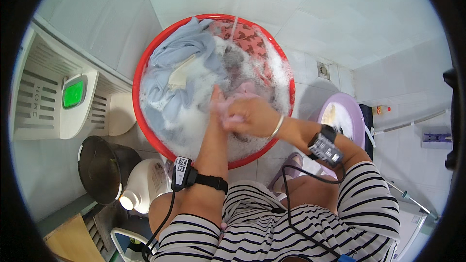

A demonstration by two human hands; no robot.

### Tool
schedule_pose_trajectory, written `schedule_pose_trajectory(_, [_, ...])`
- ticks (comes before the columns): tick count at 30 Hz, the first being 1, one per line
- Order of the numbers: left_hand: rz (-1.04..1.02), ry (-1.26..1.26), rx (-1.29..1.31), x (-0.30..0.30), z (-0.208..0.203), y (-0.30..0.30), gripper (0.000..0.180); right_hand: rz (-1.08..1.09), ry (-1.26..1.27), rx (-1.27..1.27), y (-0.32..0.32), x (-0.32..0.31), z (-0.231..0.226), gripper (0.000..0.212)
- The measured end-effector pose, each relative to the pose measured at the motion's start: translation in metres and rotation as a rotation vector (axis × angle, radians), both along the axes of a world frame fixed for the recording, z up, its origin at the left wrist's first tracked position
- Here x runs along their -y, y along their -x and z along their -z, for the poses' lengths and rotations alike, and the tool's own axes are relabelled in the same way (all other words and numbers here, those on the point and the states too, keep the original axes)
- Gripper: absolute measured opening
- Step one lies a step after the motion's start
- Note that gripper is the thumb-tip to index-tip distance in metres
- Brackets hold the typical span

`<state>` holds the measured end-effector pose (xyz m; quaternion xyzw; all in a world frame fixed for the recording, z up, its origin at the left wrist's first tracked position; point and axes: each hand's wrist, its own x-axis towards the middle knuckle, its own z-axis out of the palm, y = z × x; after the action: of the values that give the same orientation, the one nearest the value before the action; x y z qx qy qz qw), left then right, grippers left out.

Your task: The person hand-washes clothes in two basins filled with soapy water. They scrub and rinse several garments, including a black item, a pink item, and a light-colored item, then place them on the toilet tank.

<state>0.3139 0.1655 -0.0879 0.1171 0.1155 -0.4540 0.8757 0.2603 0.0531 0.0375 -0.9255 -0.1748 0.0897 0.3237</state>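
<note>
Over a red basin (138, 80) of foamy water, my two hands meet at a pink cloth (246, 89). My right hand (257, 117) is closed in a fist round part of the cloth. Against the other side of the cloth is my left hand (217, 101), its fingertips pointing away from me and its palm partly hidden. The rest of the pink cloth trails into the suds. Light blue clothing (187, 43) lies bunched at the basin's left. A red patterned garment (250, 41) is at the far right, partly under foam.
At right stands a purple basin (361, 121) with suds and clothing. A black bucket (99, 165) and a white jug (150, 182) stand at left. A white wall rack (51, 92) holds a green-topped box (74, 93). A floor drain (323, 70) lies beyond the basin.
</note>
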Motion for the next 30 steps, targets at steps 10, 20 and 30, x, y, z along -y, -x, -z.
schedule_pose_trajectory(10, [-0.335, -0.411, 0.172, 0.035, -0.049, 0.007, 0.034, 0.582, 0.419, -0.019, -0.042, 0.099, 0.078, 0.033])
schedule_pose_trajectory(20, [-0.191, -0.666, -0.112, 0.005, 0.016, 0.019, 0.072, 0.147, 0.643, -0.286, -0.005, 0.065, 0.109, 0.053])
schedule_pose_trajectory(30, [0.034, -0.076, -0.159, 0.008, -0.028, 0.019, 0.076, 0.285, -0.226, -0.124, 0.0, 0.04, 0.012, 0.03])
